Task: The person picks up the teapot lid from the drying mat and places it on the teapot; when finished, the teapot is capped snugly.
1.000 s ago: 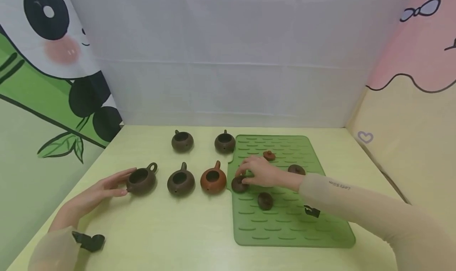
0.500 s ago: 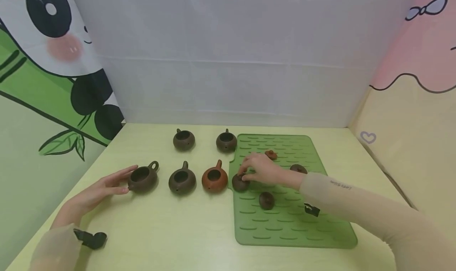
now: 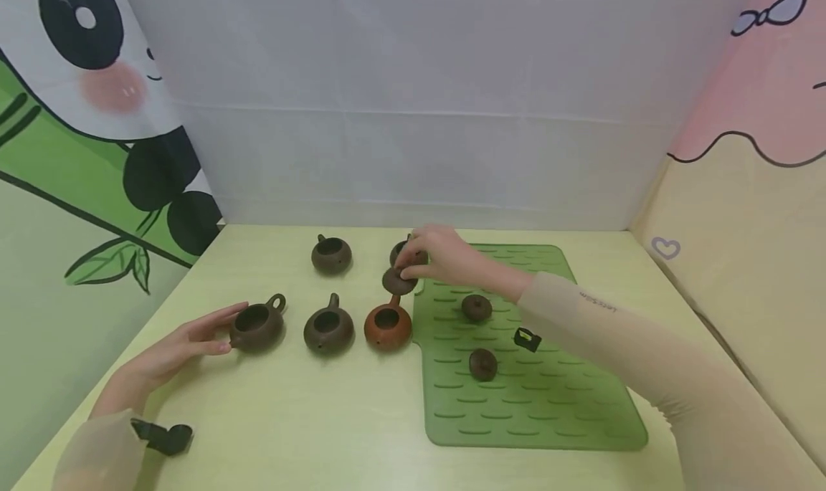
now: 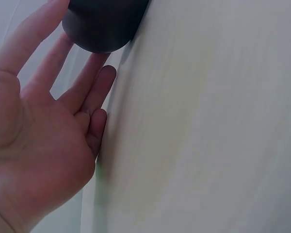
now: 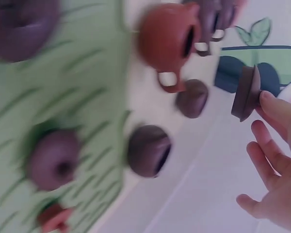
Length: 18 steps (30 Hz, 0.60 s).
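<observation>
At the left, my left hand (image 3: 177,346) holds a dark brown teapot (image 3: 258,326) without a lid, thumb on one side and fingers on the other. In the left wrist view the teapot's dark body (image 4: 104,24) shows at the fingertips. My right hand (image 3: 442,254) pinches a dark teapot lid (image 3: 399,281) by its top, raised between the reddish-brown teapot (image 3: 387,326) and a dark teapot (image 3: 400,249) at the back, which it partly hides. The right wrist view shows the lid (image 5: 246,93) edge-on between thumb and finger.
Two more open dark teapots (image 3: 329,330) stand on the table. A green ridged mat (image 3: 535,412) bears dark lids (image 3: 477,308); a reddish lid (image 5: 54,217) on it shows in the right wrist view, hidden by my right arm from the head camera. White cloth (image 3: 413,118) stands behind.
My right hand has lifted the dark lid off the mat and carried it left and away from me, above the table. The left hand stays at its teapot.
</observation>
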Each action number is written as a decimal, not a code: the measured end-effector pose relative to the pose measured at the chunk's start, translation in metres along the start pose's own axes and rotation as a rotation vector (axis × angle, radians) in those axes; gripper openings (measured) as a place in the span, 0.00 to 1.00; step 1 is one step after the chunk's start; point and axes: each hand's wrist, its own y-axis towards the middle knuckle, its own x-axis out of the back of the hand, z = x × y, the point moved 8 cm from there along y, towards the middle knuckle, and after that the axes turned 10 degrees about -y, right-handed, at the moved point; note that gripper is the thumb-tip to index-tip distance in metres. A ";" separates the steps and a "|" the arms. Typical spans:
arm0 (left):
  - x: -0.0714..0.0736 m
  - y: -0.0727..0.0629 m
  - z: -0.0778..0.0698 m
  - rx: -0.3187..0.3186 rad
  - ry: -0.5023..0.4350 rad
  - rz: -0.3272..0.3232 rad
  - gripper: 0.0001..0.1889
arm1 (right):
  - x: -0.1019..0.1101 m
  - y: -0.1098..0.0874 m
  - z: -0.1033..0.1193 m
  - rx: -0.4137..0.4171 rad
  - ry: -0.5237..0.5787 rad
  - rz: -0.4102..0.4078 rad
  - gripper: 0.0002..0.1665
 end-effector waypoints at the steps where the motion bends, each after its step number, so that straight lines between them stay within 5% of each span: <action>1: 0.000 0.000 0.000 -0.003 -0.002 -0.002 0.36 | 0.002 0.007 0.005 0.005 -0.005 0.001 0.10; 9: 0.001 0.001 0.002 0.001 -0.007 -0.006 0.37 | -0.007 0.058 0.048 0.041 -0.175 0.003 0.10; 18: 0.003 0.002 0.005 0.008 -0.020 -0.015 0.37 | -0.048 0.104 0.093 0.060 -0.118 0.015 0.12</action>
